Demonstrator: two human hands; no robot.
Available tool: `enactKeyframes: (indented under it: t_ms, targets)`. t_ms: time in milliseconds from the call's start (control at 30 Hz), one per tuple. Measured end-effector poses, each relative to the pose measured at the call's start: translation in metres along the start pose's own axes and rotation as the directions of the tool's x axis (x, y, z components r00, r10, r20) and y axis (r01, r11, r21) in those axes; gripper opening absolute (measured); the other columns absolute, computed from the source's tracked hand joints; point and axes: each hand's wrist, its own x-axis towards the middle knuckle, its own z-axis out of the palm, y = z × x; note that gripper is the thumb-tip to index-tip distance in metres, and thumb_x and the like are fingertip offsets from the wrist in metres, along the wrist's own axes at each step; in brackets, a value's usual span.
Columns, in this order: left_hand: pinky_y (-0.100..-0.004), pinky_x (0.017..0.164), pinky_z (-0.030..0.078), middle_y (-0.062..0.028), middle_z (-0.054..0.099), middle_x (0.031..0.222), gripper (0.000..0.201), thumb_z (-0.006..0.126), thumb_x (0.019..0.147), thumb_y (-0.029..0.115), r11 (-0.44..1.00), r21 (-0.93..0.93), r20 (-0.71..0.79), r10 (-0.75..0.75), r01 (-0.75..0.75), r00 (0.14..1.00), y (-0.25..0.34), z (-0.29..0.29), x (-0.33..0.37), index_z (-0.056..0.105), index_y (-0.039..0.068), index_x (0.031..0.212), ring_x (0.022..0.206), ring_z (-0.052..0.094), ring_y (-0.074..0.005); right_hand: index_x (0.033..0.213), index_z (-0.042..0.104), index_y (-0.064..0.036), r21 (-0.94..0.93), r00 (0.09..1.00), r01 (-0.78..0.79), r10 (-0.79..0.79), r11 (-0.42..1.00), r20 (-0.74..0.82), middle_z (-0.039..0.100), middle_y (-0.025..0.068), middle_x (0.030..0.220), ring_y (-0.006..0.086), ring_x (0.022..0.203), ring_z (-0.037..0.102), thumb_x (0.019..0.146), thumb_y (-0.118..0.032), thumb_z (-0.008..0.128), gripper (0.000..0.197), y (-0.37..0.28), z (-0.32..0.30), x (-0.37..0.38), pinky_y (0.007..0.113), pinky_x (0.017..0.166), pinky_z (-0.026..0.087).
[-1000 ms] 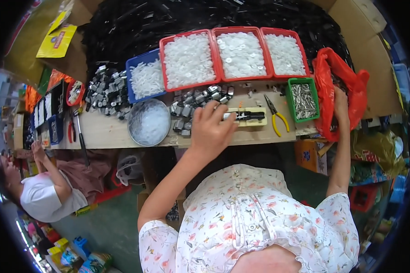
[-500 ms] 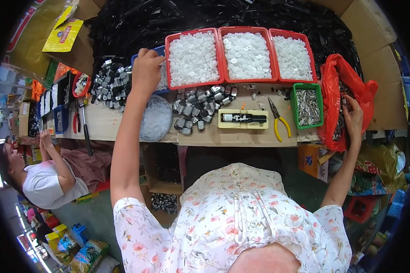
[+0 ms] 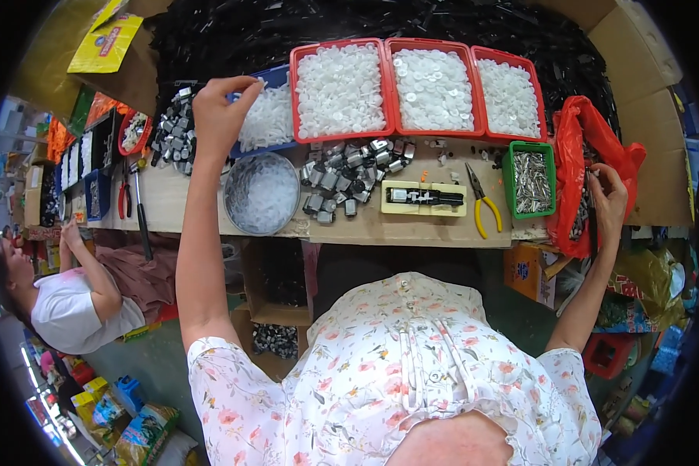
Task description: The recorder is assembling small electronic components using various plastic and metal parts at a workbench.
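My left hand (image 3: 224, 116) is closed in a pinch beside the blue tray (image 3: 276, 75) of small white plastic parts (image 3: 268, 116). What its fingertips hold is too small to make out. At the right, my right hand (image 3: 610, 198) is at the red plastic bag (image 3: 565, 155), thumb and fingers drawn together. Whatever they pinch I cannot make out. Between the hands, a cream fixture (image 3: 393, 208) holds a black part with a silver metal block (image 3: 398, 194). Yellow-handled pliers (image 3: 485, 210) lie to its right.
Three red trays (image 3: 387, 85) of white parts stand behind. A green basket (image 3: 530, 145) holds metal pins. Loose metal blocks (image 3: 338, 182) lie beside a round tin (image 3: 262, 231). A hammer (image 3: 141, 206) lies left; a person in white (image 3: 81, 307) sits beyond. Black strips (image 3: 365, 19) fill the back.
My left hand has moved left over the blue tray, uncovering more white parts. The fingers of my right hand have drawn together at the bag. The view has shifted slightly.
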Motion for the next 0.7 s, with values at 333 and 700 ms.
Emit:
enactKeyframes:
  t_ms: [333, 700]
  targets:
    - [-0.0303, 0.072, 0.05, -0.0092, 0.072, 0.082, 0.011, 0.077, 0.076, 0.009, 0.984, -0.066, 0.093, -0.157, 0.163, 0.983, -0.001, -0.015, -0.099, 0.076, 0.002, 0.085, 0.079, 0.065, -0.0192, 0.109, 0.067, 0.0014, 0.436, 0.998, 0.032, -0.005, 0.9, -0.062, 0.064, -0.0008, 0.091, 0.0045, 0.08, 0.059, 0.094, -0.004, 0.066, 0.015, -0.061, 0.028, 0.011, 0.019, 0.069, 0.045]
    - [-0.0325, 0.072, 0.048, -0.0078, 0.072, 0.084, 0.011, 0.078, 0.076, 0.008, 0.989, 0.029, 0.06, -0.148, 0.146, 0.987, 0.01, -0.034, -0.105, 0.076, 0.002, 0.085, 0.083, 0.062, -0.0193, 0.11, 0.067, 0.0013, 0.445, 0.99, 0.126, -0.083, 0.887, -0.115, 0.067, 0.0013, 0.097, 0.0059, 0.087, 0.063, 0.093, 0.0, 0.066, 0.017, -0.097, 0.043, 0.006, 0.02, 0.072, 0.047]
